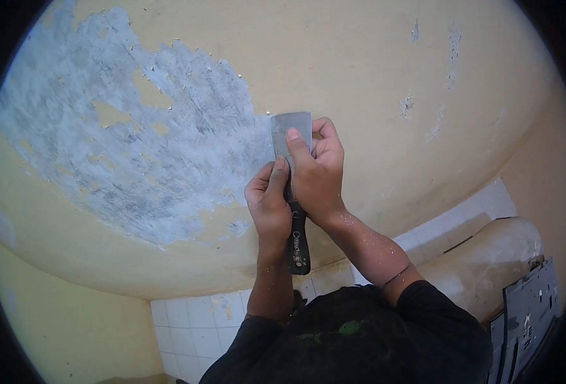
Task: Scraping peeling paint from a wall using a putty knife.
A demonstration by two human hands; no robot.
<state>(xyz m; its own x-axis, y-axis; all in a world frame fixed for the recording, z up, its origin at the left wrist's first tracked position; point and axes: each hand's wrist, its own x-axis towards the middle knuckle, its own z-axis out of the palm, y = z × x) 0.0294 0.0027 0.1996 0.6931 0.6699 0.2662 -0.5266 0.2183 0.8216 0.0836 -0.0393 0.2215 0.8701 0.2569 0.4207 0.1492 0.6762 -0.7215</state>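
Note:
Both of my hands are on a putty knife (290, 121) with a wide metal blade and a black handle, held upright before the wall. My right hand (319, 175) has its thumb flat on the blade's face, and its fingers curl behind the far edge. With thumb and bent fingers, my left hand (272, 204) pinches the tool where blade meets handle. The handle's lower end hangs free below. Behind the tool is a yellow painted wall (359, 72). A large scraped grey patch (191, 144) with ragged paint edges lies left of the blade. Pale flecks dot my right forearm.
White floor tiles (191, 319) run along the wall's foot, with a few paint scraps on them. A side wall (62, 317) stands at left. A worn pale bulky object (484, 254) and a dark grey panel (527, 312) with holes stand at lower right.

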